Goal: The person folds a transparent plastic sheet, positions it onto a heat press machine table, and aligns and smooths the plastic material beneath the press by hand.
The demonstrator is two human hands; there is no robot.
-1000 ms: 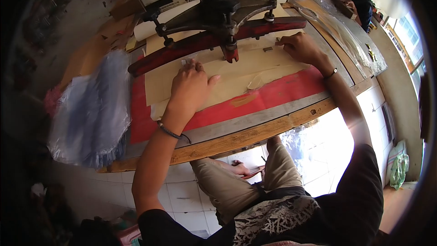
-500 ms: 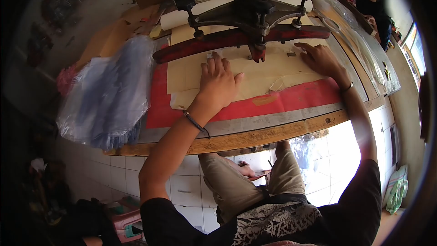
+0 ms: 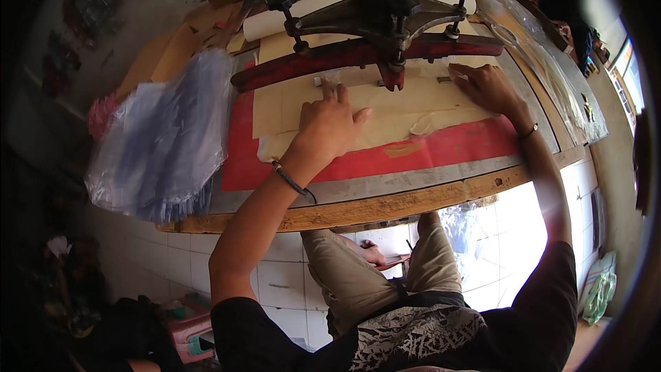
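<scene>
Both hands rest on tan sheeting (image 3: 392,111) spread over a red sheet (image 3: 468,145). My left hand (image 3: 329,122) lies with its fingers stretched forward, the thumb apart, its fingertips beside a small pale block near the pressing bar. My right hand (image 3: 490,89) is on the right part of the sheeting, its index finger reaching left toward a small metal piece (image 3: 445,80). Just beyond the fingers a long red pressing bar (image 3: 296,69) hangs from a dark metal press frame (image 3: 385,24). Whether clear film lies under the fingers, I cannot tell.
A pile of clear plastic bags (image 3: 162,141) hangs over the table's left side. The wooden table edge (image 3: 385,208) runs close to my body. Behind the press lies a pale roll (image 3: 265,26); plastic strips (image 3: 544,62) lie at right. A person (image 3: 561,10) is at the far right.
My left hand's fingers have shifted slightly, and its wrist has moved a little left. The right hand has moved slightly rightward. The pressing bar looks nearly unchanged.
</scene>
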